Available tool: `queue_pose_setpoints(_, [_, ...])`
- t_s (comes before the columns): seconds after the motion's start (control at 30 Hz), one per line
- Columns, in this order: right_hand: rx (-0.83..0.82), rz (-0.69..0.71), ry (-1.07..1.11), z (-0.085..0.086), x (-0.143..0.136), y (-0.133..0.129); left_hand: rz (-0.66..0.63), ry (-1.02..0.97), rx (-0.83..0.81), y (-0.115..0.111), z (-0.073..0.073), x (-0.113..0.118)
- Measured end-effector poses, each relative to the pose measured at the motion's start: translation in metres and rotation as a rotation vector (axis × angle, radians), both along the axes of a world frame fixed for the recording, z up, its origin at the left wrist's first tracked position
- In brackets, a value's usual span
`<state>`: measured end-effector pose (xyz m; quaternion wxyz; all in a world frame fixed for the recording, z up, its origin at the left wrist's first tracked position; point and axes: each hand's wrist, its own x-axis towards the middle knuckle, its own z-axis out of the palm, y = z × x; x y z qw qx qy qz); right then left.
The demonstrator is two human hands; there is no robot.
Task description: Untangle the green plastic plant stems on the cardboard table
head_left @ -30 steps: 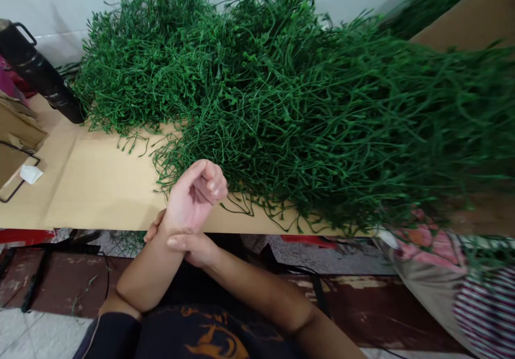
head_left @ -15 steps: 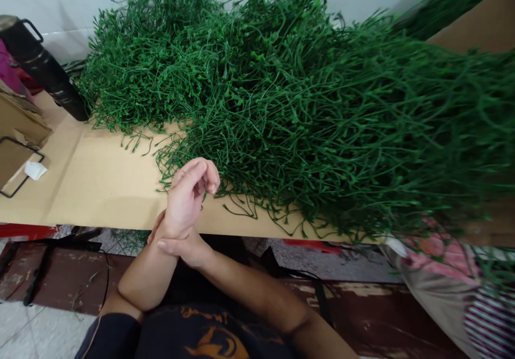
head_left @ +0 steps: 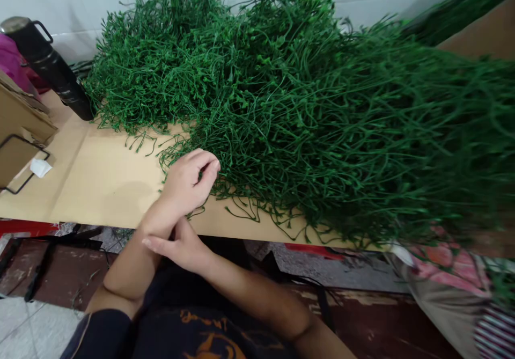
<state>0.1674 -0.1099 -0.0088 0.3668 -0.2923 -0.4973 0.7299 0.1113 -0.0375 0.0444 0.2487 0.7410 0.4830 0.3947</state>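
Left hand [head_left: 189,179] now lower, onto cardboard-covered table [head_left: 100,182] beside green stems [head_left: 306,117].

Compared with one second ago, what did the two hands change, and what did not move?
The left hand turned palm down and dropped toward the green stems, fingers curled at their edge, nothing visibly gripped. The right hand slid from the left wrist a little down the forearm. The stems, black flask and cardboard table top stayed as they were.
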Motion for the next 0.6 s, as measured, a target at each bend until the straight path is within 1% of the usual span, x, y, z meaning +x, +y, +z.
queue_pose_setpoints(0.07, [0.145, 0.013, -0.099, -0.004, 0.004, -0.003, 0.019, 0.393, -0.016, 0.014, 0.001, -0.020])
queue_pose_setpoints(0.1, [0.221, 0.044, -0.140, -0.006, 0.007, -0.004, 0.022, 0.534, -0.064, 0.023, 0.002, -0.031])
queue_pose_setpoints(0.13, [0.288, 0.080, -0.172, -0.007, 0.010, -0.005, 0.054, 0.642, -0.113, 0.032, 0.003, -0.044])
queue_pose_setpoints(0.17, [0.339, 0.106, -0.199, -0.008, 0.013, -0.006, 0.124, 0.722, -0.155, 0.041, 0.003, -0.057])
queue_pose_setpoints(0.2, [0.380, 0.117, -0.222, -0.008, 0.017, -0.006, 0.229, 0.769, -0.191, 0.049, 0.002, -0.069])
queue_pose_setpoints(0.27, [0.431, 0.123, -0.265, -0.007, 0.022, -0.006, 0.399, 0.804, -0.280, 0.064, -0.002, -0.089])
queue_pose_setpoints(0.33, [0.456, 0.129, -0.292, -0.005, 0.025, -0.005, 0.506, 0.823, -0.331, 0.075, -0.010, -0.103])
queue_pose_setpoints(0.37, [0.469, 0.134, -0.303, -0.004, 0.026, -0.004, 0.536, 0.833, -0.350, 0.079, -0.015, -0.108])
queue_pose_setpoints(0.47, [0.516, 0.152, -0.332, -0.002, 0.027, -0.002, 0.567, 0.845, -0.350, 0.084, -0.027, -0.117])
queue_pose_setpoints(0.53, [0.544, 0.165, -0.348, -0.002, 0.027, -0.001, 0.567, 0.842, -0.292, 0.085, -0.032, -0.121])
queue_pose_setpoints(0.6, [0.573, 0.181, -0.356, -0.002, 0.029, -0.001, 0.560, 0.837, -0.232, 0.085, -0.034, -0.128])
